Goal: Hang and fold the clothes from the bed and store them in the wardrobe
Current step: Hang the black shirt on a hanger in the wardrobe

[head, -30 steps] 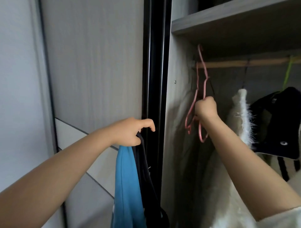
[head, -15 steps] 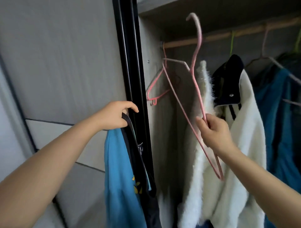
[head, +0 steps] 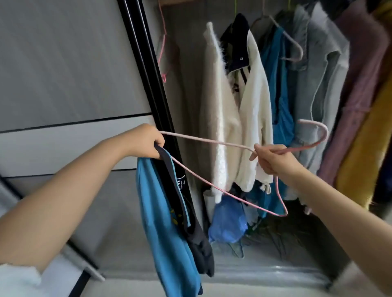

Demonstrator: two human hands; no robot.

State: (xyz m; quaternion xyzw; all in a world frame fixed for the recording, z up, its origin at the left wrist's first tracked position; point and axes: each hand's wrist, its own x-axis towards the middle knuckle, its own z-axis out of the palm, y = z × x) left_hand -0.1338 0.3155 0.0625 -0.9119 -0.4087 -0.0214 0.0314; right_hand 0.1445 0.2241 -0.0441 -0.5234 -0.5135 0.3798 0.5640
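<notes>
A blue shirt (head: 167,229) and a dark garment (head: 191,214) are gripped in the left hand (head: 146,142) — fingers clamped — before the open wardrobe (head: 184,101). A pink hanger (head: 214,185) is pinched by the right hand (head: 273,159).

The left hand (head: 146,142) concealed one tip of the pink hanger (head: 212,142) and the top of the blue garment (head: 165,222). The wardrobe rail (head: 176,1) was cut off by the top edge. The collar label (head: 180,183) was illegible.
</notes>
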